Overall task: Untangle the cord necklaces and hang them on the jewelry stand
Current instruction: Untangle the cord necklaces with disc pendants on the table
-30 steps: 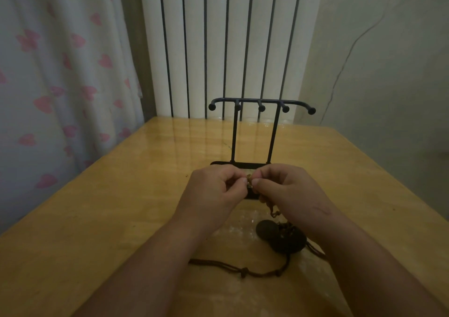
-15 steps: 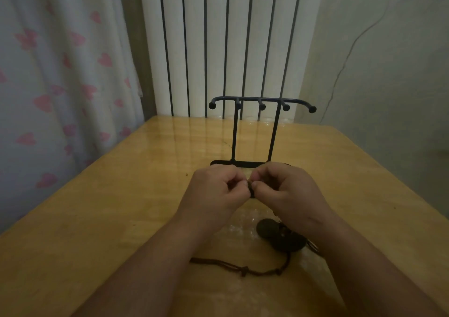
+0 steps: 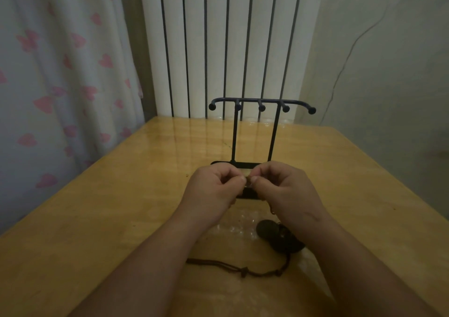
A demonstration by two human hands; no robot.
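You've got 2 hands: left hand (image 3: 213, 190), right hand (image 3: 288, 190) | 1 jewelry stand (image 3: 274, 134), 5 hooks (image 3: 261, 108) | cord necklaces (image 3: 243, 271): tangled, count unclear | 1 table (image 3: 97, 219)

1. A room in a home: a curtain (image 3: 60, 86) printed with pink hearts hangs at left.
2. A white ribbed radiator (image 3: 230, 44) stands behind.
3. A jewelry stand (image 3: 239, 165) sits on a glossy wooden table (image 3: 97, 219).

Jewelry stand (image 3: 261, 101) base half hidden behind left hand (image 3: 213, 191) and right hand (image 3: 285, 191). Part of cord necklaces (image 3: 243, 270) pinched between them, too small to make out. Cord lost under right forearm (image 3: 352, 256); dark pendants (image 3: 267, 230) partly covered. Speck (image 3: 186, 174) on tabletop (image 3: 116, 210) unidentifiable.
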